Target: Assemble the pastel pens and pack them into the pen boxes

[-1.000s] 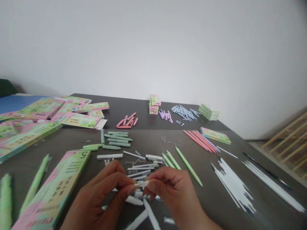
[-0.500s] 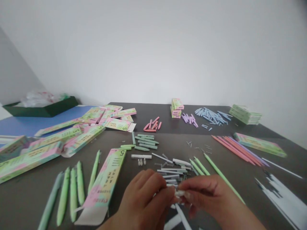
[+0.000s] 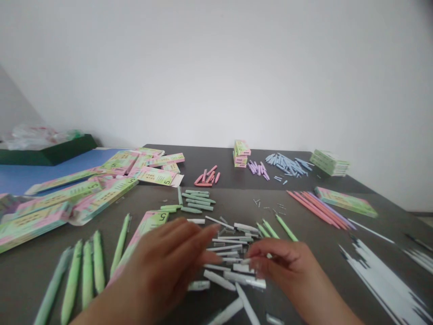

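My right hand (image 3: pixel 284 266) pinches a small white plastic piece (image 3: pixel 246 261) between thumb and fingertips, just above a pile of white pen parts. To the left, my left hand (image 3: pixel 165 257) has its fingers stretched out with nothing visible in them, slightly blurred by motion. It hovers apart from the right hand and covers part of a pastel pen box (image 3: pixel 149 224). Between and below the hands lie white pen barrels (image 3: pixel 218 280) and clear tubes. Several green pens (image 3: pixel 87 273) lie left of my left hand, and green barrels (image 3: pixel 270 229) lie beyond my right hand.
Pastel boxes (image 3: pixel 115 194) are heaped at the left, near a dark green tray (image 3: pixel 67 149) holding plastic bags. Red pen parts (image 3: pixel 207 177), purple parts (image 3: pixel 259 169) and blue parts (image 3: pixel 287 164) lie farther back. Ink refills (image 3: pixel 382 280) are spread at the right.
My hands were together at a small white piece; now they are apart. The left hand has moved left and opened, while the right keeps a white piece. The view has shifted slightly right.
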Demonstrator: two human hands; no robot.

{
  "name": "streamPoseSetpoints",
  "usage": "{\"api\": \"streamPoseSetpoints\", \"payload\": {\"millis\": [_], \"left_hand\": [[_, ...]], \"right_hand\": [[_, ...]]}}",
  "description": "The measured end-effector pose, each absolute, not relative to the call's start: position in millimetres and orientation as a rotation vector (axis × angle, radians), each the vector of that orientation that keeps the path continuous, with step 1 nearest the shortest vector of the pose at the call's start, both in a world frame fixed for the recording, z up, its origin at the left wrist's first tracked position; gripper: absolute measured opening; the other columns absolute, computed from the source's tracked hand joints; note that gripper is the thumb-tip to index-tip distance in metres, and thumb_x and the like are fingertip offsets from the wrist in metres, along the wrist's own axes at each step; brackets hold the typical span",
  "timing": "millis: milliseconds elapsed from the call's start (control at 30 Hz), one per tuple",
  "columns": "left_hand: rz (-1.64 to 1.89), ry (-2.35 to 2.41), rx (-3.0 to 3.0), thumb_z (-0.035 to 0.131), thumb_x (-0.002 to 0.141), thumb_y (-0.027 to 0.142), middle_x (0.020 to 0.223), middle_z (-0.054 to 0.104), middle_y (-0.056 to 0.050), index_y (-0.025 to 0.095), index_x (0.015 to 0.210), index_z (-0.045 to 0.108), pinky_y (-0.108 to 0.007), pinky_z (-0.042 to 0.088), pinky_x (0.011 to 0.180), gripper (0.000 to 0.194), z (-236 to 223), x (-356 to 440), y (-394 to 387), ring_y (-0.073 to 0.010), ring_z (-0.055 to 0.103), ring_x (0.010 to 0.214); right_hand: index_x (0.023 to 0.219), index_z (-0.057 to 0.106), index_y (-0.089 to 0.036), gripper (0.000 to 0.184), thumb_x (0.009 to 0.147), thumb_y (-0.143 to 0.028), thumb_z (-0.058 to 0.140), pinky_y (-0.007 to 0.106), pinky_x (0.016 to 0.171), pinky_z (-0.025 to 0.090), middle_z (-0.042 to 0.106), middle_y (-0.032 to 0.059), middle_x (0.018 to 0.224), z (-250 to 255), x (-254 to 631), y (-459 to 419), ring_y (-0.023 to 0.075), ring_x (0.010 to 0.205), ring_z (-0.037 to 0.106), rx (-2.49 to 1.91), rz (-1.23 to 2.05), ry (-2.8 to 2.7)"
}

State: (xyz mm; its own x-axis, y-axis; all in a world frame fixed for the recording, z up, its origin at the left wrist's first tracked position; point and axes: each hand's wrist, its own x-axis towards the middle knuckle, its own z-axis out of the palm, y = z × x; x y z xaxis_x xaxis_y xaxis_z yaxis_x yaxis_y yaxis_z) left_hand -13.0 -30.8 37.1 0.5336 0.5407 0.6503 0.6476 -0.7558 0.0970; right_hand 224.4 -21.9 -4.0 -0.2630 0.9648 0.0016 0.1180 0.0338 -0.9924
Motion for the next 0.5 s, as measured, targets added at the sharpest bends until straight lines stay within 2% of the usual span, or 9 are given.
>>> {"api": "streamPoseSetpoints", "payload": {"millis": [67, 133, 267, 400, 500], "left_hand": [[-1.127, -1.383, -2.585, 0.047, 0.095, 0.027, 0.083, 0.068, 0.000, 0.021, 0.103, 0.065, -0.023, 0.043, 0.062, 0.021, 43.9, -28.4, -17.2, -0.0128, 0.062, 0.070], [-1.016, -1.712, -2.587, 0.049, 0.092, 0.033, 0.077, 0.067, 0.001, 0.021, 0.089, 0.068, -0.023, 0.041, 0.057, 0.023, 47.1, -39.5, -6.0, -0.0135, 0.060, 0.064], [-0.417, -1.967, -2.799, 0.051, 0.088, 0.032, 0.079, 0.067, -0.001, 0.023, 0.080, 0.071, -0.026, 0.042, 0.064, 0.023, 46.7, -40.8, -5.7, -0.0173, 0.061, 0.071], [-0.031, -1.941, -3.089, 0.060, 0.081, 0.030, 0.090, 0.066, 0.002, 0.030, 0.086, 0.070, -0.026, 0.042, 0.071, 0.011, 40.1, -33.2, -29.5, -0.0176, 0.062, 0.081], [-0.060, -1.986, -3.050, 0.068, 0.072, 0.025, 0.102, 0.066, 0.003, 0.037, 0.095, 0.070, -0.030, 0.042, 0.084, 0.026, 29.1, -35.1, -43.2, -0.0213, 0.061, 0.096]], "right_hand": [[0.070, 0.074, -0.018, 0.016, 0.075, -0.032, 0.071, 0.019, 0.051, 0.041, 0.061, -0.0005, 0.057, -4.7, 230.1, -15.6, 0.0107, 0.054, 0.053, -1.164, 1.306, -1.447], [0.071, 0.074, -0.018, 0.018, 0.075, -0.035, 0.069, 0.020, 0.050, 0.043, 0.060, -0.0002, 0.056, -8.3, 233.9, -9.5, 0.0117, 0.053, 0.054, -1.172, 1.293, -1.406], [0.073, 0.074, -0.019, 0.016, 0.079, -0.030, 0.065, 0.022, 0.052, 0.041, 0.063, 0.0008, 0.064, -14.4, 237.5, -2.7, 0.0119, 0.055, 0.055, -1.206, 1.175, -1.525], [0.074, 0.074, -0.019, 0.015, 0.083, -0.023, 0.063, 0.024, 0.060, 0.040, 0.062, 0.0018, 0.068, -13.1, 239.2, -3.6, 0.0145, 0.067, 0.056, -1.126, 0.944, -1.764], [0.077, 0.075, -0.019, 0.013, 0.083, -0.019, 0.064, 0.025, 0.063, 0.041, 0.063, 0.0030, 0.074, -11.6, 238.7, -4.9, 0.0153, 0.071, 0.058, -1.080, 0.928, -1.786]]}}
